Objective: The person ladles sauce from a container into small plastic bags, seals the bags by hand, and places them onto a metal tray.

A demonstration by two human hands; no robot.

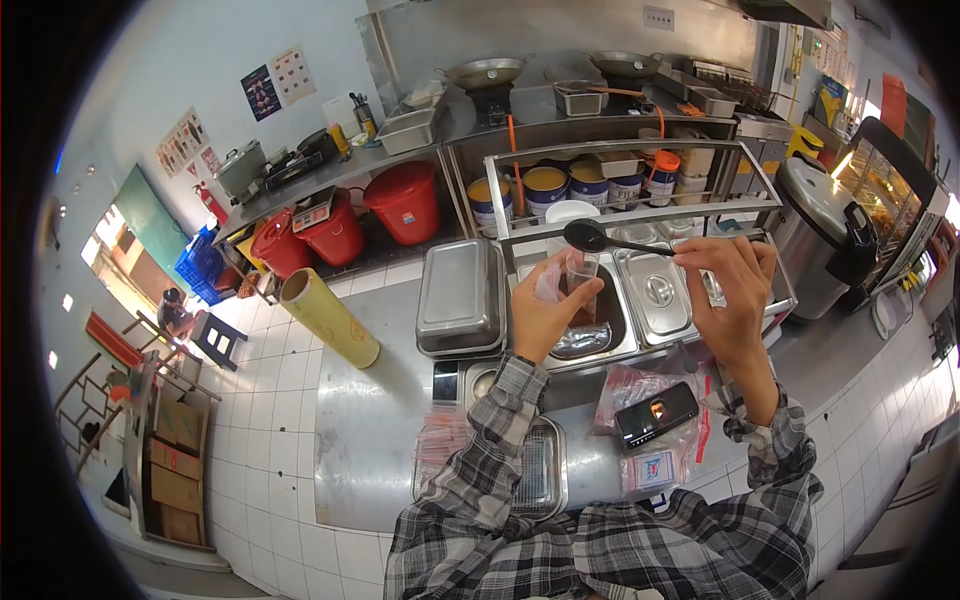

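Note:
My left hand (545, 310) is wrapped round a small clear plastic bag (578, 272), its mouth held open at the top. A black ladle (587, 236) is in my right hand (730, 290), pinched by its handle, with the bowl right above the bag's mouth. Below my left hand lies an open steel container (610, 335) with something shiny inside. To its right sits a lidded steel container (657, 290).
On the counter (350, 430) are a roll of film (330, 318), a covered steel tray (460, 298), a phone (657, 415) on plastic packets and a wire-rack tray (540, 470). A large cooker (825, 235) stands right. A person (175, 315) sits far left.

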